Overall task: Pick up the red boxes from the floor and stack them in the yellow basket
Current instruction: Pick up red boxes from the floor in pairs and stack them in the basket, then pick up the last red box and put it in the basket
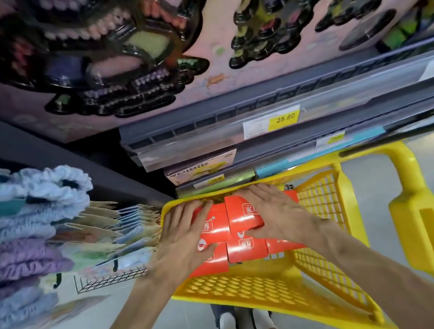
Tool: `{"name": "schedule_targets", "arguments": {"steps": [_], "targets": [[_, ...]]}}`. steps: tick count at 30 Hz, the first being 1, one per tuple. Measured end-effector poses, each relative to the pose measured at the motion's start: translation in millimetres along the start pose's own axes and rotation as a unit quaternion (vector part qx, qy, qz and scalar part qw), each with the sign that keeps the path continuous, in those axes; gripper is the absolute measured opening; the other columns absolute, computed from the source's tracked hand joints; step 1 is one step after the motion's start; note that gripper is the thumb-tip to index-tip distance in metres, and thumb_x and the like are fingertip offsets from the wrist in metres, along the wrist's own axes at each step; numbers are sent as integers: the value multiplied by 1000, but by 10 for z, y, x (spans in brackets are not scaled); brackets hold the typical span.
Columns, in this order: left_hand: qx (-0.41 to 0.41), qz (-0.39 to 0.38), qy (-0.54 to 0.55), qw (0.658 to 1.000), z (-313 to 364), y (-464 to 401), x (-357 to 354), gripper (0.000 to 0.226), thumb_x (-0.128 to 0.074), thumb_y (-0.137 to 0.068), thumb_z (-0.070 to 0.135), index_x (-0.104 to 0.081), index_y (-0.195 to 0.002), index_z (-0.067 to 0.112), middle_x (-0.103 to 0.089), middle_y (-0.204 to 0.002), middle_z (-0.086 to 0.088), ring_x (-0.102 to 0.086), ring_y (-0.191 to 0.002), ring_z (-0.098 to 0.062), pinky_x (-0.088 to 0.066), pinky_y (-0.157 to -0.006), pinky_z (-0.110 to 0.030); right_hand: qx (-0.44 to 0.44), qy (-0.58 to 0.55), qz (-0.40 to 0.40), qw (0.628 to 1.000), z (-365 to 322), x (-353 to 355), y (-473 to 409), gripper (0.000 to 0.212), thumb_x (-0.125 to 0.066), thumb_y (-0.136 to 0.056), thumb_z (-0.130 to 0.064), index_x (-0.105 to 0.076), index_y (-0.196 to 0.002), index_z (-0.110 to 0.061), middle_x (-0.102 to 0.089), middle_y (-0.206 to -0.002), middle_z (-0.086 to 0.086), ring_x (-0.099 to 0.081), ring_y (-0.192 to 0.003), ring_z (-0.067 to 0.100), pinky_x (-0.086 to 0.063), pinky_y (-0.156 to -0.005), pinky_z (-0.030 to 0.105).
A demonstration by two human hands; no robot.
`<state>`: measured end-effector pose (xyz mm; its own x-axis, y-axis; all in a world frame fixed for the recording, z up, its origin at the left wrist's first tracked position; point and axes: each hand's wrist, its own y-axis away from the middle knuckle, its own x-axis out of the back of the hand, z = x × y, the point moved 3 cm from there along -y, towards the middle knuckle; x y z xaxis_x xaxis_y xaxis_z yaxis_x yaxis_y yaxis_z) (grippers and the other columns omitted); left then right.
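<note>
My left hand lies spread on the red boxes at the left wall of the yellow basket, fingers over one top, thumb hooked round its near edge. My right hand clasps the raised box toward the far rim, fingers over the back, thumb on its front. The boxes sit packed against the basket's far-left corner. I judge this the settling step: next I should seat that box square, then let go. No boxes show on the floor.
</note>
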<state>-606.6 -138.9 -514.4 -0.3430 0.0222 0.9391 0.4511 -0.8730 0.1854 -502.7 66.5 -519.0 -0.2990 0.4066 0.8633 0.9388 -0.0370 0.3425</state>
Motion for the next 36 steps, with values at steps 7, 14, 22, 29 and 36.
{"name": "schedule_targets", "arguments": {"steps": [7,14,22,29,36], "targets": [[8,-3,-1,1000,43,2,16,90,-66,-81,60,-30,-153,21,-40,-141,-1,-37,-130,-24,-31,-113,-43,19,11,7,1000,60,29,21,99,-72,-75,-57,-17,-150,-25,-36,-146,-1,-25,-141,19,6,-115,27],[-14,-12,-9,1000,243,1,367,96,-61,-80,69,-21,-156,23,-29,-154,-2,-25,-143,-25,-16,-120,-52,15,24,-1,1000,-32,297,309,110,-67,-78,-61,1,-155,-21,-10,-162,3,-3,-149,18,-8,-122,40],[-143,38,-10,989,1107,-28,1605,92,-49,-85,74,-17,-157,27,-20,-162,-1,-12,-150,-22,-11,-122,-48,-43,16,62,997,-274,1471,1421,101,-45,-78,-78,-12,-155,-22,-27,-157,3,-15,-147,19,1,-120,31],[-275,51,-32,960,2310,-115,2471,89,-42,-82,79,-26,-153,28,-33,-156,-2,-27,-145,-25,-24,-119,-46,-138,0,156,978,-346,2465,2978,90,-56,-82,-69,-24,-153,-22,-35,-153,-2,-31,-139,18,-16,-109,21],[-455,44,-22,889,4209,-301,2736,81,-56,-82,67,-36,-149,26,-40,-153,-4,-35,-142,-25,-28,-115,-37,-303,21,229,925,165,2841,4775,88,-58,-82,-67,-28,-151,-21,-41,-149,3,-40,-133,24,-24,-110,26]]}}
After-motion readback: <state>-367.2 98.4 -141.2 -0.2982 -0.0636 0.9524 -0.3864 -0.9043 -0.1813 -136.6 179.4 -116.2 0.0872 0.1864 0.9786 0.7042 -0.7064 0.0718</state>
